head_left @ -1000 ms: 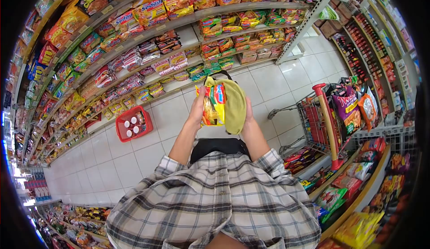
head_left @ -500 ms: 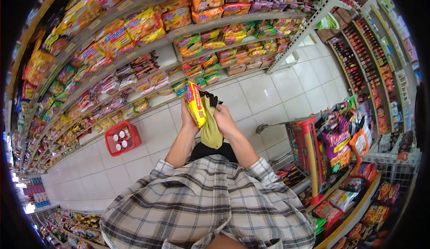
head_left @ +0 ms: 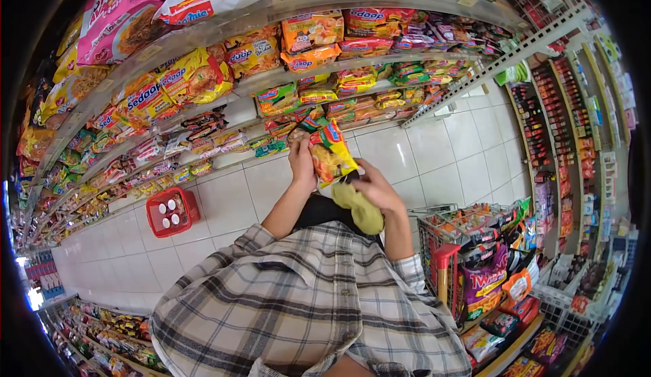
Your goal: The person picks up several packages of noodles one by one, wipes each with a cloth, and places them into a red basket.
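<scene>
My left hand (head_left: pixel 302 167) grips a yellow and red noodle packet (head_left: pixel 331 153) held up in front of me. My right hand (head_left: pixel 374 188) clutches a crumpled olive-green cloth bag (head_left: pixel 359 207) that hangs just under the packet, its black handle near the packet's lower edge. Both forearms come out of a grey plaid shirt (head_left: pixel 305 295). The hands nearly touch each other.
Shelves of noodle packets (head_left: pixel 203 85) run along the left and top. A red basket (head_left: pixel 169 211) holding several white-capped items stands on the white tiled floor. A shopping cart (head_left: pixel 475 255) full of snack bags is at my right. Bottle shelves (head_left: pixel 563 106) line the far right.
The view has turned left and closer to the shelves. The packet has tilted face-up above the bag, and the bag has been bunched lower in my right hand.
</scene>
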Action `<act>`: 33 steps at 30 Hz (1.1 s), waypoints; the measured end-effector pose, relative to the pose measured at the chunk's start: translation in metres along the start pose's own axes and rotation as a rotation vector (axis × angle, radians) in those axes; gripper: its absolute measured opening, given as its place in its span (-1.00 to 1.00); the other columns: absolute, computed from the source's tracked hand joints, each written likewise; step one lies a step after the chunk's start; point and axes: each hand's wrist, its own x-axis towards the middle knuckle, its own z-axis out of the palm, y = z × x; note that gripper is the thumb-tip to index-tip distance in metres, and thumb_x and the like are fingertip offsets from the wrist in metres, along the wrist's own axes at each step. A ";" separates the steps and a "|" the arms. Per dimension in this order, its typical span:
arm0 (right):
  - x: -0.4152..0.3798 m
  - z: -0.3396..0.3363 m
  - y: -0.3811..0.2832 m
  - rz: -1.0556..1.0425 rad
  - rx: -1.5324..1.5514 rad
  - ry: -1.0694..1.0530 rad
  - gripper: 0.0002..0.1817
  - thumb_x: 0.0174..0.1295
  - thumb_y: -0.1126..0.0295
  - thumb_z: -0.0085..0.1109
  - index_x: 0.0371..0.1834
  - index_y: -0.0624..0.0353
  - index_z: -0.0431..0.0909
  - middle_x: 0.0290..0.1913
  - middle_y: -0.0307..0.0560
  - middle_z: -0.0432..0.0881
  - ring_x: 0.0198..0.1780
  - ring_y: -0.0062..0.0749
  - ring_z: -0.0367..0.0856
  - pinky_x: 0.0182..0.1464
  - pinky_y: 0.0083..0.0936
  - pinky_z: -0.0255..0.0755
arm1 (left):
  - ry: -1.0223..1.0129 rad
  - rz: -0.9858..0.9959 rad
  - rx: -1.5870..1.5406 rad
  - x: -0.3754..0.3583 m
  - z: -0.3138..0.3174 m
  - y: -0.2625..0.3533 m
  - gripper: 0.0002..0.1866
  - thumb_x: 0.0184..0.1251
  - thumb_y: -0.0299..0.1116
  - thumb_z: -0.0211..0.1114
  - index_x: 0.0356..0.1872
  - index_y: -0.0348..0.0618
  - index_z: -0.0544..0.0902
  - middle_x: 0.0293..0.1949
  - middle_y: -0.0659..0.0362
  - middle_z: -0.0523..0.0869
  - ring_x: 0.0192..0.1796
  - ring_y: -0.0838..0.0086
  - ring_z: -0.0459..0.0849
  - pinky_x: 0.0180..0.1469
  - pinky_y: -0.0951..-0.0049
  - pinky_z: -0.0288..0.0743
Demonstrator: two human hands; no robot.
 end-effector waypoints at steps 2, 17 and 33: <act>0.017 -0.017 -0.007 0.027 -0.007 0.022 -0.40 0.12 0.41 0.11 0.29 0.29 0.30 -0.27 0.02 0.63 -0.31 -0.39 0.59 -0.22 -0.49 0.46 | 0.037 0.105 0.057 0.022 -0.006 -0.016 -0.77 0.38 -0.21 0.25 -0.19 -0.18 0.58 -0.29 0.22 0.63 -0.32 0.54 0.58 -0.27 0.50 0.49; 0.155 -0.046 0.023 -0.010 -0.158 -0.187 -0.53 0.10 0.20 0.40 0.00 0.28 0.63 -0.19 -0.04 0.70 -0.19 -0.45 0.63 -0.08 -0.53 0.47 | 0.218 0.386 0.274 0.048 -0.014 -0.007 -0.81 0.33 -0.26 0.32 -0.27 -0.17 0.61 -0.41 0.35 0.55 -0.38 0.70 0.43 -0.34 0.64 0.32; 0.273 -0.051 -0.003 -0.326 -1.444 0.176 -0.66 0.23 0.18 0.13 0.05 -0.05 0.50 -0.36 0.09 0.70 -0.28 0.04 0.70 -0.23 -0.10 0.57 | 0.797 0.380 0.279 -0.059 -0.205 -0.044 -0.88 0.37 -0.29 0.26 -0.32 -0.06 0.55 -0.69 0.34 0.40 -0.71 0.70 0.34 -0.73 0.63 0.19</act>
